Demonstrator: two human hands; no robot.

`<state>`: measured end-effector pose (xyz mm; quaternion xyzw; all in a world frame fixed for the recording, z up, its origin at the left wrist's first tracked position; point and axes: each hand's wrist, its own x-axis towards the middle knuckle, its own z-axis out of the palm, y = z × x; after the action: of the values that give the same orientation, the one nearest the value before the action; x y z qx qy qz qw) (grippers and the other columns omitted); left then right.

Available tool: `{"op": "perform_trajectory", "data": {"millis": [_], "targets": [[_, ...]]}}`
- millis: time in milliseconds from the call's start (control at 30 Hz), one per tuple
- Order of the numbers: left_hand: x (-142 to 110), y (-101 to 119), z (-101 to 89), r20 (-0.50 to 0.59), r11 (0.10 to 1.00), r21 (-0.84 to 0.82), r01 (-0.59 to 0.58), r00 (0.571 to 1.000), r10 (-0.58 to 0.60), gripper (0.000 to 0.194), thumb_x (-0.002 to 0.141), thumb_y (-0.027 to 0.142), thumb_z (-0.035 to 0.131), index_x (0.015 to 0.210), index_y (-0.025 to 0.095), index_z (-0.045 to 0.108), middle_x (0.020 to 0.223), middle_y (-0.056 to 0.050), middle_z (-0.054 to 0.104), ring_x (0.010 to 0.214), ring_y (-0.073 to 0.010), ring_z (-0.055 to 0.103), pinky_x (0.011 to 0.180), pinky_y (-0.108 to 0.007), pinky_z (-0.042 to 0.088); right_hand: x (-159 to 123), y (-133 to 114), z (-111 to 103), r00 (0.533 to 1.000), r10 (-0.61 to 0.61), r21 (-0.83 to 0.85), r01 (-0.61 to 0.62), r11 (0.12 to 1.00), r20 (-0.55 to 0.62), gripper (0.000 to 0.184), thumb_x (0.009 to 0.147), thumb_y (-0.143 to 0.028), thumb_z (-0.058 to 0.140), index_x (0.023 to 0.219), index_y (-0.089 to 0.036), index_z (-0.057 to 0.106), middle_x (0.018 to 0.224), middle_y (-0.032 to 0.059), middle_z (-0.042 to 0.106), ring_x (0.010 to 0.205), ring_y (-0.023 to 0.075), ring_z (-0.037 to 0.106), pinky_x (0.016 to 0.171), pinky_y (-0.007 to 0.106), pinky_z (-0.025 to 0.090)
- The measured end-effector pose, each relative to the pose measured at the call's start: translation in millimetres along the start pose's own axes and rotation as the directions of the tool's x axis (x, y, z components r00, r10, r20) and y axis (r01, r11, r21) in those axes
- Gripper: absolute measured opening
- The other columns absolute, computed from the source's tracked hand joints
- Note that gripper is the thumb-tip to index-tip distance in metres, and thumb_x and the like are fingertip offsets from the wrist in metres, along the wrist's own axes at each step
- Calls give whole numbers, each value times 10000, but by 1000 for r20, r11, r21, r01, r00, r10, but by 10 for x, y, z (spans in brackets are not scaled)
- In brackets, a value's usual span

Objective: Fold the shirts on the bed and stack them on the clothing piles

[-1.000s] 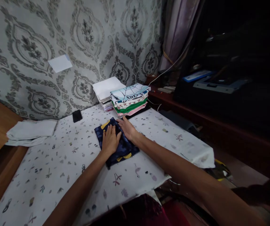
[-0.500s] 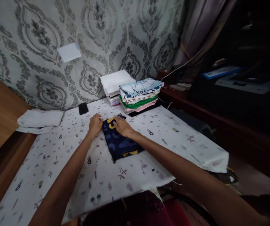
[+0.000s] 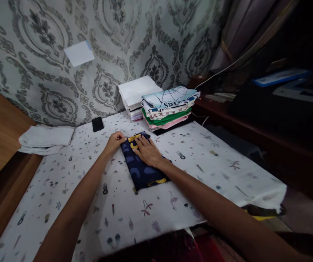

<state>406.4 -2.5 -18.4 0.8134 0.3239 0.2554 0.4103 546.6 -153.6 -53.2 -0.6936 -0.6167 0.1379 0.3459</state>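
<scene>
1. Grey damask-patterned wallpaper [image 3: 104,32] behind everything, and a white tablecloth printed with little plants [image 3: 123,233] as the work surface.
2. Left hand [image 3: 114,142]: thumb and fingers drawn together right at the far-left corner of a folded navy fabric piece with yellow and lighter blue shapes [image 3: 140,174]. Honestly can't tell if any fabric is between the tips.
3. Right hand [image 3: 148,153]: fingers spread, palm down on top of the same piece, pointing at its far edge. So this one's got way more contact; the left only has the corner.
4. Key bit imo: most of the fabric lies to the right of the left hand and toward the person. Long axis looks like it runs away from the body, far end slanting a bit left.
5. Further out, beyond the far edge and to the right, sits a multicoloured stack of folded fabrics with a spiderweb print on top [image 3: 169,119].
</scene>
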Motion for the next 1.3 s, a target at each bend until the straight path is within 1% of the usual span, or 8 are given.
{"op": "perform_trajectory", "data": {"millis": [267, 433, 567, 733, 833, 933, 1100, 1300], "targets": [[-35, -44, 1, 24, 992, 109, -59, 998, 56, 231, 793, 435, 565, 746, 219, 497, 592, 59, 481, 582, -134, 437, 590, -243, 339, 11, 25, 6, 1000, -22, -13, 22, 1000, 5, 587, 923, -458, 491, 1422, -150, 511, 1578, 137, 353, 1506, 288, 212, 1223, 526, 48], [-159, 15, -72, -108, 978, 208, -13, 993, 36, 101, 834, 321, 546, 839, 221, 533, 722, 23, 531, 727, -169, 490, 705, -275, 365, 1, 6, -1, 1000, -3, 63, 3, 998, 9, 563, 905, -444, 534, 1403, -183, 536, 1581, 105, 364, 1510, 279, 199, 1230, 511, 13], [-724, 249, -42, -151, 949, 301, -97, 978, 148, 140, 921, 346, 471, 906, 219, 529, 906, -30, 587, 876, -187, 533, 773, -293, 400, 15, 16, 23, 1000, 13, 137, -13, 990, 6, 556, 889, -437, 565, 1398, -212, 547, 1584, 71, 370, 1513, 289, 179, 1231, 515, -14], [-1665, 577, 188, 196, 811, 457, -364, 931, 307, 224, 906, 423, 551, 827, 213, 558, 783, -38, 606, 762, -207, 547, 733, -344, 409, 20, 21, 35, 1000, 13, 127, -16, 992, 24, 564, 892, -415, 566, 1406, -186, 539, 1590, 87, 358, 1513, 302, 169, 1229, 511, -32], [-1913, 604, 348, 245, 678, 592, -435, 899, 363, 210, 895, 370, 583, 1003, 192, 617, 892, -84, 663, 834, -250, 584, 765, -389, 417, 12, 13, 32, 1000, 8, 111, -9, 994, 16, 560, 899, -422, 559, 1407, -190, 534, 1594, 76, 351, 1514, 287, 175, 1231, 500, -27], [-1949, 579, 453, 271, 591, 661, -463, 881, 387, 192, 923, 204, 491, 1058, 198, 628, 904, -88, 671, 843, -242, 602, 748, -386, 429, 3, 12, 31, 1000, 6, 81, -8, 997, 25, 553, 910, -441, 539, 1415, -215, 521, 1603, 51, 329, 1518, 263, 166, 1230, 507, -16], [-1948, 663, 456, 339, 445, 727, -523, 837, 430, 169, 863, 119, 484, 791, 210, 606, 770, -72, 645, 770, -237, 593, 699, -392, 447, 0, 32, 41, 1000, -15, 53, 15, 999, -1, 558, 912, -447, 542, 1405, -186, 535, 1587, 93, 350, 1508, 270, 206, 1229, 506, 8], [-1672, 870, 388, 220, 661, 603, -447, 890, 400, 210, 969, 295, 441, 917, 208, 625, 897, -76, 679, 884, -232, 614, 818, -411, 501, -26, -72, -68, 995, 5, -168, 12, 986, 97, 592, 975, -461, 430, 1487, -164, 431, 1614, 119, 283, 1519, 270, 161, 1220, 519, 59]]}}
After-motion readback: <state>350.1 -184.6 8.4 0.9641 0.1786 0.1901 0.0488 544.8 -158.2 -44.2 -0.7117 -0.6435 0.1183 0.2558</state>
